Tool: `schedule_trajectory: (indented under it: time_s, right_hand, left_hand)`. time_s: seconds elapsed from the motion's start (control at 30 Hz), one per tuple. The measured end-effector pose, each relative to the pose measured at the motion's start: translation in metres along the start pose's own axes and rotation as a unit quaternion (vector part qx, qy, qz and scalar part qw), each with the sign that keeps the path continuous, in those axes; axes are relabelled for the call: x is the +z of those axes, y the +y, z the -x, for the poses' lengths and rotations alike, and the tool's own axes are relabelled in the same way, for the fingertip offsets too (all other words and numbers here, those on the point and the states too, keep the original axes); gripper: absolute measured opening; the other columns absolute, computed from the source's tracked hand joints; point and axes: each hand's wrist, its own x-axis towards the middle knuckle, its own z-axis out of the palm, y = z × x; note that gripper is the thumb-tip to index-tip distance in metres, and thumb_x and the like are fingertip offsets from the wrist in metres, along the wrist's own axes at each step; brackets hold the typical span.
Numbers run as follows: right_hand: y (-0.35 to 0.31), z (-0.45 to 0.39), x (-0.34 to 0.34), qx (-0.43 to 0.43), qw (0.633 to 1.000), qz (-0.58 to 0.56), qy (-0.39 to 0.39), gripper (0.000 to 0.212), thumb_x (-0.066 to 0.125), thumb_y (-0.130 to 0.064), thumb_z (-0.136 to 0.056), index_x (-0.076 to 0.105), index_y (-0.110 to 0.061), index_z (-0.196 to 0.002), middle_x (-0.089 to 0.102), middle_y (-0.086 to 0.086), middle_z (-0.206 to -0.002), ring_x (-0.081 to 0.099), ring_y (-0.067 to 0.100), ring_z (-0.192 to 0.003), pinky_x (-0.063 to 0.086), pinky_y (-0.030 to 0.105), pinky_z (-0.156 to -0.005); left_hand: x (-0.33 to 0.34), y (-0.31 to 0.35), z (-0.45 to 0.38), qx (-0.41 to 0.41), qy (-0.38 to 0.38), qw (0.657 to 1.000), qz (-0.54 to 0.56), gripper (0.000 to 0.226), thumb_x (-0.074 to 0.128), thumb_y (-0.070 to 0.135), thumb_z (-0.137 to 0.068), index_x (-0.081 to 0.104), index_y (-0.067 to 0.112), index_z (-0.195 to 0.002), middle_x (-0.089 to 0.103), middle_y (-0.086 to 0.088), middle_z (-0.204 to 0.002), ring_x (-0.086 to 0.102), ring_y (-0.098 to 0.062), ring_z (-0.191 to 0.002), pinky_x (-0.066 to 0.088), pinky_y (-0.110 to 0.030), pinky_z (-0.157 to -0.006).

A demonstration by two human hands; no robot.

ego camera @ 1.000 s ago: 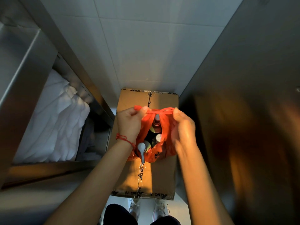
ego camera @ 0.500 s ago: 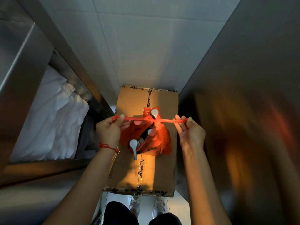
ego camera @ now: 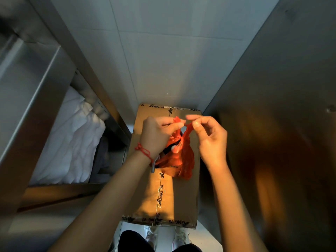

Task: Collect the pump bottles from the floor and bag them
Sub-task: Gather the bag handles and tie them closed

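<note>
1. Steel panels close in both sides of a narrow tiled space; a taped box (ego camera: 163,193) lies on the floor between them, and the bag (ego camera: 179,155) is seen resting on its far half, toward the right edge.
2. One red handle (ego camera: 176,120) is pinched by the left hand (ego camera: 156,137); the other handle (ego camera: 188,128) is pinched between thumb and forefinger of the right hand (ego camera: 209,140), the remaining fingers spread loosely. The tying is judged to be under way, not finished.
3. Bottles (ego camera: 175,149) are bagged already – a pump spout (ego camera: 153,166) is seen poking out at the left side, under the left wrist.
4. Thin plastic could be torn if the handles are pulled hard, since they are stretched to narrow strips.
5. A loose knot could slip once the bag is lifted, and bottles could be dropped.
6. That protruding spout could catch the film and slit it – or a pump could be pressed and liquid leaked.
7. The bag could be tipped off the box's right edge by a sideways tug.
</note>
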Motion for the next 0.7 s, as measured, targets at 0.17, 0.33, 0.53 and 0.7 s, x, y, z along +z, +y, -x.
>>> schedule_trajectory:
  time_s: [0.17, 0.33, 0.53, 0.7]
  right_hand:
    - [-0.001, -0.008, -0.001, -0.013, 0.999, 0.047, -0.023, 0.028, 0.057, 0.000, -0.084, 0.057, -0.025, -0.071, 0.062, -0.002, -0.112, 0.055, 0.015, -0.113, 0.040, 0.027, -0.099]
    - [-0.002, -0.013, -0.001, 0.019, 0.999, 0.017, -0.041, 0.019, 0.055, 0.002, -0.085, 0.060, -0.013, -0.074, 0.066, 0.006, -0.102, 0.061, 0.014, -0.099, 0.047, 0.034, -0.093]
    - [0.014, -0.015, -0.004, 0.075, 0.992, -0.096, -0.018, 0.017, 0.047, 0.004, -0.089, 0.059, -0.002, -0.099, 0.074, -0.013, -0.076, 0.066, 0.001, -0.078, 0.050, 0.016, -0.074]
    - [0.024, 0.000, 0.004, 0.143, 0.978, -0.045, -0.143, 0.029, 0.050, 0.016, -0.081, 0.059, 0.005, -0.106, 0.071, -0.020, -0.066, 0.064, -0.006, -0.071, 0.048, 0.009, -0.069]
  left_hand:
    - [0.004, -0.005, -0.012, 0.033, -0.070, 0.997, 0.010, 0.010, 0.067, 0.009, -0.078, 0.072, 0.004, -0.084, 0.066, -0.026, -0.064, 0.048, -0.015, -0.064, 0.038, -0.031, -0.060]
    - [0.005, -0.008, -0.016, 0.027, -0.126, 0.991, 0.037, 0.013, 0.064, 0.005, -0.079, 0.070, 0.014, -0.088, 0.059, 0.006, -0.054, 0.047, -0.006, -0.055, 0.034, -0.017, -0.051]
    - [0.006, -0.009, -0.021, -0.015, -0.096, 0.990, 0.097, 0.017, 0.057, -0.004, -0.083, 0.069, 0.007, -0.090, 0.071, -0.006, -0.067, 0.065, -0.005, -0.059, 0.052, -0.016, -0.059]
    - [0.001, -0.005, -0.017, -0.001, -0.066, 0.994, 0.084, 0.017, 0.058, -0.006, -0.082, 0.068, 0.006, -0.086, 0.069, -0.021, -0.080, 0.067, -0.007, -0.060, 0.056, -0.020, -0.061]
